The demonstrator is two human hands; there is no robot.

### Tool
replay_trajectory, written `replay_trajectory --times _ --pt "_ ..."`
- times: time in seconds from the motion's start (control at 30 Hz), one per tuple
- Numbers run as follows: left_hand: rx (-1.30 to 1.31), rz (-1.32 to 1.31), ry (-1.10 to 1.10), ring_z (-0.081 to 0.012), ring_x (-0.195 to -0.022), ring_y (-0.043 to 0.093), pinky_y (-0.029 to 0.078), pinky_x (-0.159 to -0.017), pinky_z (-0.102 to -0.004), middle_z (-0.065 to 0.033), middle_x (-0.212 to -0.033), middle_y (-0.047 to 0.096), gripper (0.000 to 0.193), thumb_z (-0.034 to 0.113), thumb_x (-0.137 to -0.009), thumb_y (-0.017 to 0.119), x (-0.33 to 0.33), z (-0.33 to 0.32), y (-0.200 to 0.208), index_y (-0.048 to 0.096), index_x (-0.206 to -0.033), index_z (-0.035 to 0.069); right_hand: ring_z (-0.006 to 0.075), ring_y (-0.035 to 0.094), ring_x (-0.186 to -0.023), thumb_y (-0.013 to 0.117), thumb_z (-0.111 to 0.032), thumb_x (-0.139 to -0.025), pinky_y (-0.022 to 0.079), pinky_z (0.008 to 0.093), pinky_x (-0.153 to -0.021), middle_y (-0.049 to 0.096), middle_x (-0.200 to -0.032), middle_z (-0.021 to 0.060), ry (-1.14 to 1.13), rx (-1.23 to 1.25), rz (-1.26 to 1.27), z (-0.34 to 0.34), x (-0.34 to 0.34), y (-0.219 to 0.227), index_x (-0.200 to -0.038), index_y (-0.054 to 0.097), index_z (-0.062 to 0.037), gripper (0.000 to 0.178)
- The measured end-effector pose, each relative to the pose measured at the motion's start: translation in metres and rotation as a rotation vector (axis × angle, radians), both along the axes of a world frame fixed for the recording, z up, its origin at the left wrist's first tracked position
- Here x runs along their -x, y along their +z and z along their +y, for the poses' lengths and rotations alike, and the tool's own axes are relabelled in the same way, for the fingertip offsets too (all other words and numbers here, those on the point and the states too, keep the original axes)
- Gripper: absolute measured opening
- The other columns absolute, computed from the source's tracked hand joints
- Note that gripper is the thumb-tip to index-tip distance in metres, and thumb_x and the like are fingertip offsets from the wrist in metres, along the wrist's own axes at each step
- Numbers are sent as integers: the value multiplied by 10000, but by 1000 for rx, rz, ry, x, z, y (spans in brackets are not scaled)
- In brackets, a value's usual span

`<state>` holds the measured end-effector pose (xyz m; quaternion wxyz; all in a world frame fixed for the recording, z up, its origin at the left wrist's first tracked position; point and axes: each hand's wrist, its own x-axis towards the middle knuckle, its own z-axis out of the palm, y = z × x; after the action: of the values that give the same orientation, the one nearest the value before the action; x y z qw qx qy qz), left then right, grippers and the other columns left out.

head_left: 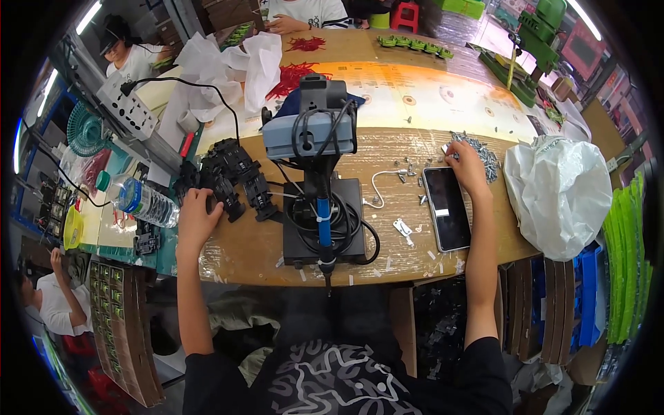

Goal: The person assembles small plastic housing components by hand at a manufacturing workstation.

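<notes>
My left hand (196, 213) rests on the wooden workbench (387, 149) and grips a black plastic part (228, 203) at the near edge of a pile of black parts (225, 169). My right hand (465, 160) reaches far right, fingers down in a heap of small silver screws (484, 152). Between my hands stands a black press stand (323, 221) with a blue-handled electric screwdriver (324, 228) hanging point down. A dark phone (446, 207) lies flat just below my right hand. A few loose screws and a small metal plate (402, 227) lie near it.
A plastic water bottle (145, 202) lies left of the pile. A white plastic bag (560, 194) bulges at the right. Green parts (415, 43) and red pieces (294, 72) sit farther back. Other people sit at the left and the far side. Cardboard boxes (539, 304) stand below the bench.
</notes>
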<state>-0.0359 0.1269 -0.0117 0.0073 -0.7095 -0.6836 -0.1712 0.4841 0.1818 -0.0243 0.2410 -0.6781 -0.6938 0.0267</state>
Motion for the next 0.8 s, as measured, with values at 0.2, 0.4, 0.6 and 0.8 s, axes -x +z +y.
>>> replay_trajectory --times 0.2,0.4,0.6,0.8 --pt "50 -37 -104 -303 -956 443 388 -821 -353 -126 -976 462 372 113 -648 606 2 -3 5 509 -994 20 278 529 -822 595 -74 -700 422 356 -705 546 -831 97 18 -26 56 1 -7 -5 -825 533 -43 142" --pt "-94 -22 -69 -301 -922 452 391 -809 -353 -115 -966 481 321 14 -621 550 0 -10 -8 527 -942 18 264 572 -725 588 4 -670 448 311 -657 584 -765 148 70 15 283 -7 -12 4 -837 563 27 170" --pt "-264 -63 -47 -285 -888 466 377 -788 -371 -96 -906 504 233 -8 -641 522 2 -10 -19 538 -871 26 278 569 -690 575 29 -646 446 319 -642 575 -726 169 84 -25 178 -6 -11 0 -772 570 41 127" --pt "-445 -100 9 -279 -901 466 359 -804 -380 -104 -937 499 243 21 -668 531 -1 -13 -27 539 -910 43 269 553 -649 560 35 -654 443 324 -636 560 -678 154 65 -22 149 -1 -11 -5 -773 566 33 119"
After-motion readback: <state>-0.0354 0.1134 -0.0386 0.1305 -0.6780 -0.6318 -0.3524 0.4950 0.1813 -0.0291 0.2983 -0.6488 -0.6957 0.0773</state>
